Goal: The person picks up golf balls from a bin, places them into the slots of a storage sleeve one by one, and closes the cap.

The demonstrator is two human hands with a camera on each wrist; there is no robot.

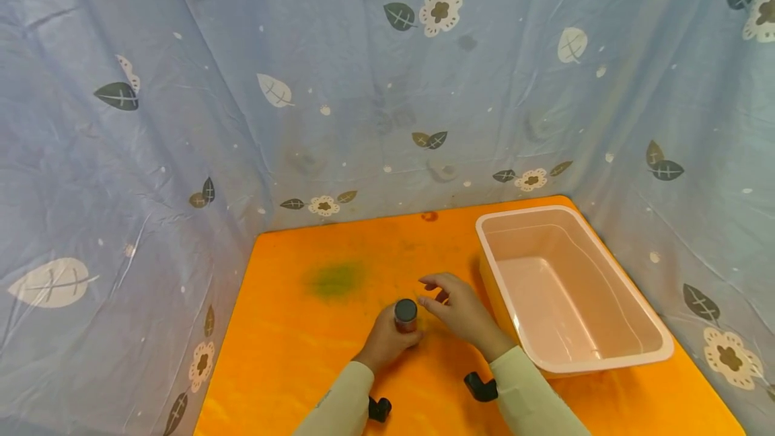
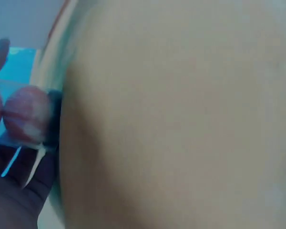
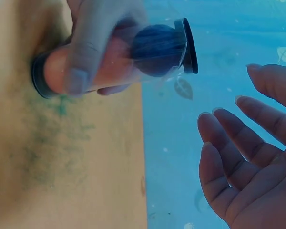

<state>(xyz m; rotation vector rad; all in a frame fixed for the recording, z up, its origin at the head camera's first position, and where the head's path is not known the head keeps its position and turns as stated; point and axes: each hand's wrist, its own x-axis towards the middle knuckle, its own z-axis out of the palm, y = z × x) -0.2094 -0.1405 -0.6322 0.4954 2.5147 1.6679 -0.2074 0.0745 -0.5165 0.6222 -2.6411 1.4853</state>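
A clear tube [image 3: 157, 52] with black end caps holds reddish balls and one dark ball. My left hand [image 1: 384, 342] grips it around its side over the orange table, and the tube's dark cap [image 1: 406, 310] faces up toward the head camera. To the right, my right hand [image 1: 460, 308] hovers beside the tube without touching it, fingers apart and loosely bent. The right wrist view shows that palm empty. In the left wrist view, reddish balls [image 2: 27, 114] show through the tube wall, while a large pale surface hides most of the picture.
A pale pink plastic tub [image 1: 605, 362] stands on the table's right side, close to my right forearm. The orange table [image 1: 290, 355] has a green stain. Blue curtains [image 1: 363, 86] with leaves and flowers close in the back and sides. Black mounts [image 1: 481, 387] sit at both wrists.
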